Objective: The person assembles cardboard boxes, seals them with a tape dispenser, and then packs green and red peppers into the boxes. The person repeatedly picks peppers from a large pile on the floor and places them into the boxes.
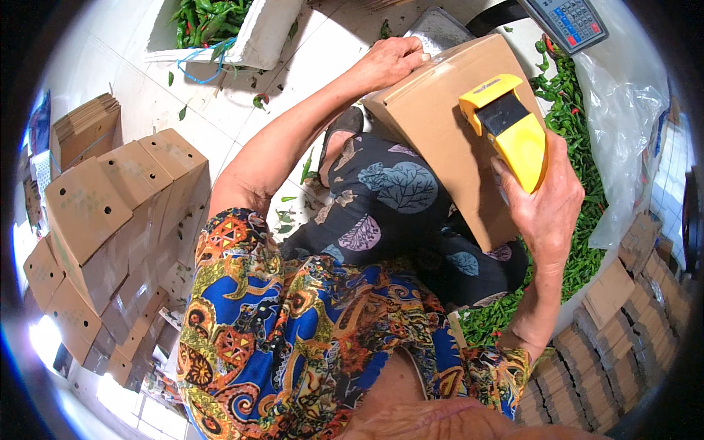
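A closed cardboard box (418,121) leans tilted against my knees. My left hand (393,63) is at its far upper edge, fingers curled and thumb along the cardboard, gripping that edge. A strip of clear tape shows near the thumb. In my right hand (542,203) is a yellow tape dispenser (520,146) with a dark middle section, held over the broad side of the box. The palm wraps its lower end, and part of the fingers is hidden behind it. I cannot tell whether the dispenser touches the box.
Green and red chili peppers (586,214) lie heaped on my right beside clear plastic sheeting (621,126). A white foam box (269,33) holds more peppers. A digital scale (566,22) stands ahead. Stacked cartons (93,203) rise on the left, flattened cardboard (594,352) at lower right.
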